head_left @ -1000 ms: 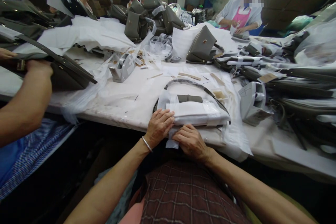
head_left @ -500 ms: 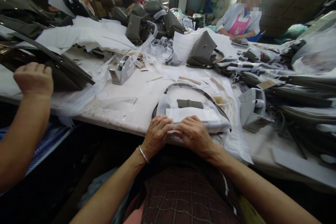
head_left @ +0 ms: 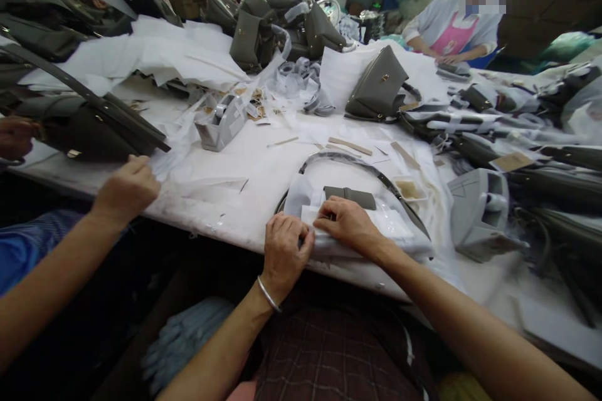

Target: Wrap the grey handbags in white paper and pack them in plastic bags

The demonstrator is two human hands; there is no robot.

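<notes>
A grey handbag wrapped in white paper (head_left: 390,225) lies flat at the table's near edge, its dark strap (head_left: 348,160) arching behind it and a grey tab showing on top. My left hand (head_left: 285,250), with a metal bangle at the wrist, is closed on the wrapped bag's near left corner. My right hand (head_left: 345,225) rests on top of the wrapping, fingers curled and pinching the paper close to the left hand.
A co-worker's hand (head_left: 125,188) at the left reaches to loose plastic film beside a dark bag (head_left: 94,131). Two grey tape dispensers (head_left: 221,122) (head_left: 480,213) stand on the white table (head_left: 263,169). Grey bags, straps and paper pile up behind and right. Other people work at the far side.
My right hand has moved from the bag's near edge up onto the top of the wrapping. The co-worker's hand at the left dropped from the dark bag to the table edge.
</notes>
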